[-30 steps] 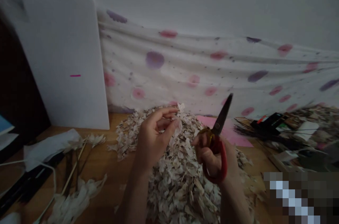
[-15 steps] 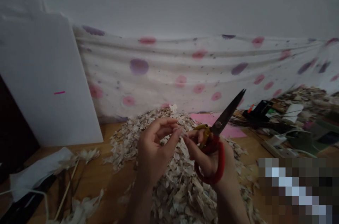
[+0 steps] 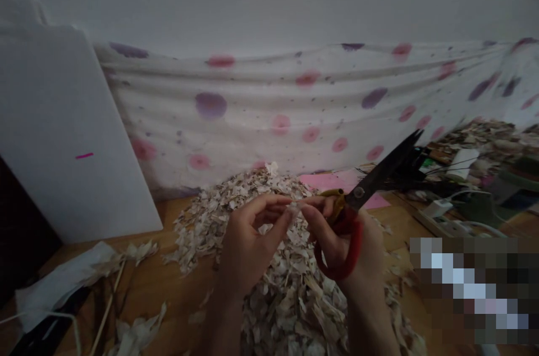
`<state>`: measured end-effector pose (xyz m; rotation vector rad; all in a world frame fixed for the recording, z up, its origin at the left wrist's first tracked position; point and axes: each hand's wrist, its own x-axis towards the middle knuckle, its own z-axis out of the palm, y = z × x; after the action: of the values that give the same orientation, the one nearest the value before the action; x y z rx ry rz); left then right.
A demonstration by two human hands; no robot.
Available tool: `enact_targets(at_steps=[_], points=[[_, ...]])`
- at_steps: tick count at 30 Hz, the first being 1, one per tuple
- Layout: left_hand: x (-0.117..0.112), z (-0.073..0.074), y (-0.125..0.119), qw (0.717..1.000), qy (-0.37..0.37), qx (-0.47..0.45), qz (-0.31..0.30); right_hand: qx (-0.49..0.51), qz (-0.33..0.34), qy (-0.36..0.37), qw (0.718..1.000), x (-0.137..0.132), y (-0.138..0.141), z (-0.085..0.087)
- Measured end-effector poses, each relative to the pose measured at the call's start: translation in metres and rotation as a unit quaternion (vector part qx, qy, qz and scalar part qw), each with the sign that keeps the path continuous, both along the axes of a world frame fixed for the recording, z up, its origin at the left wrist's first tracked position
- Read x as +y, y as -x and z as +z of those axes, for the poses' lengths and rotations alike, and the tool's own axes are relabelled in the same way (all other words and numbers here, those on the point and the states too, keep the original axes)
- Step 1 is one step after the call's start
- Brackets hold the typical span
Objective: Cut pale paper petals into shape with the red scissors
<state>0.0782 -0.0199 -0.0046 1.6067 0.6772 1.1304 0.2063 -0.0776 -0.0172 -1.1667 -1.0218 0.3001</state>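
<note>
My right hand (image 3: 337,235) has a pair of scissors (image 3: 359,194) hooked in it, the red and yellow handles around the fingers and the dark blades pointing up and right, nearly closed. Its thumb and forefinger reach to the fingertips of my left hand (image 3: 256,238), which is pinched closed. Between the fingertips a small pale bit shows, too small and blurred to name. Under both hands lies a large heap of dry, cream-coloured flakes (image 3: 290,288), like thin petals or husks.
A white board (image 3: 84,120) leans at left. Behind the heap hangs a spotted cloth (image 3: 252,103). Pink paper (image 3: 328,181) lies beyond the scissors. A power strip (image 3: 446,227) with cables is at right. At left front are a white wrapper (image 3: 63,280) and a thin stick (image 3: 107,305).
My right hand has shifted slightly right, and the scissors have tilted lower, their tips swinging right. My left hand has moved a little right, still pinched. The camera view has turned slightly.
</note>
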Motion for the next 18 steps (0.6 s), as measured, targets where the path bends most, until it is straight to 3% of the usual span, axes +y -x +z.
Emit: enact_targets(at_steps=[5,11,14,18], points=[[0.000,0.000,-0.003,0.994,0.066,-0.066,0.053,0.018,0.071,0.034,0.997,0.004,-0.011,-0.013],[0.003,0.004,-0.001,0.984,0.069,-0.119,0.113,-0.117,0.152,0.052,0.980,0.005,-0.009,-0.022],[0.006,0.005,0.003,0.977,0.084,-0.151,0.129,-0.161,0.136,0.100,0.972,0.009,-0.001,-0.022],[0.008,0.007,0.010,0.970,0.103,-0.176,0.133,-0.158,0.093,0.104,0.978,0.014,0.017,-0.016]])
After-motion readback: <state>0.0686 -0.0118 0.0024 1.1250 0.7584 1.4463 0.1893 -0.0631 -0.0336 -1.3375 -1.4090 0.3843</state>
